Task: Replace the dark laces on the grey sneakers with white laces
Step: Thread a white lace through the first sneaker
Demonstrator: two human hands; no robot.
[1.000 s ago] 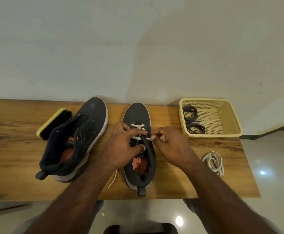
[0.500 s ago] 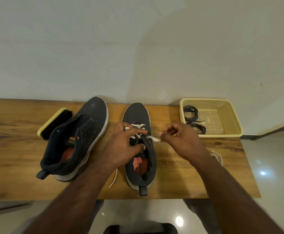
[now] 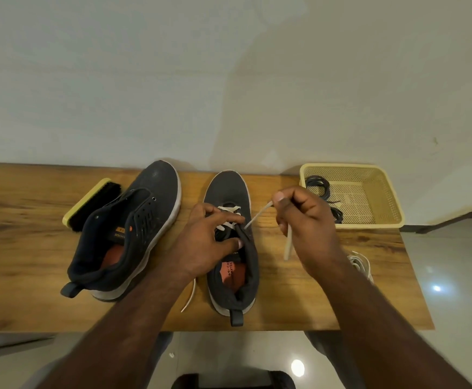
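Observation:
Two grey sneakers stand on the wooden table [image 3: 18, 276]. The left sneaker [image 3: 133, 228] has no lace and leans to one side. The right sneaker [image 3: 229, 192] carries a white lace [image 3: 257, 216] through its lower eyelets. My left hand [image 3: 206, 245] grips this shoe's upper around the eyelets. My right hand [image 3: 305, 223] pinches the lace's right end, drawn out taut to the right of the shoe, with the tip hanging below the fist. The lace's other end [image 3: 190, 293] trails on the table left of the shoe.
A yellow basket [image 3: 381, 203] at the back right holds coiled dark laces [image 3: 317, 185]. A second bundled white lace [image 3: 360, 263] lies near the table's right edge behind my right wrist. A yellow-backed black brush [image 3: 91, 204] sits behind the left sneaker.
My right hand has pulled the white lace end out of the eyelet, moving right and up away from the shoe. My left hand has stayed on the sneaker.

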